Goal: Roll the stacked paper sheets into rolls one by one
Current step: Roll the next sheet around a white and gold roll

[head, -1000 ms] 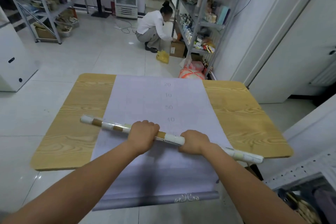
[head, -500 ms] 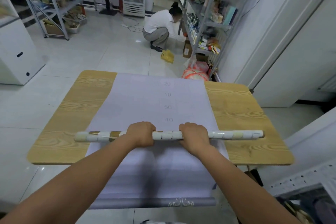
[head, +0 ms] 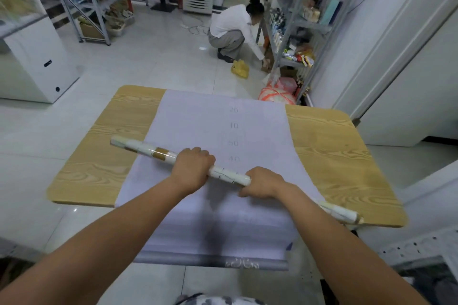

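Long white paper roll with brown bands (head: pixel 229 176) lying slanted across the pale purple stack of paper sheets (head: pixel 213 129), one end over the wood off the stack's left side, the other end past the stack's right edge at the near corner. Left hand (head: pixel 192 168) curled tight around the roll near its middle. Right hand (head: pixel 264 182) just beside it, also wrapped around the roll, fingers folded over the top. Both bare arms reaching in from the near side.

Stack of sheets spread flat on a light wooden table with rounded corners (head: pixel 329 146), running down the middle, near end hanging over the table's near edge. Faint grey numbers printed on the top sheet, just beyond the roll.

Past the far side of the table, a person in a white shirt (head: pixel 231 30) squatting on the pale tiled floor, beside tall metal shelves full of goods (head: pixel 300 12). Yellow bag (head: pixel 240 69) on the floor near that person.
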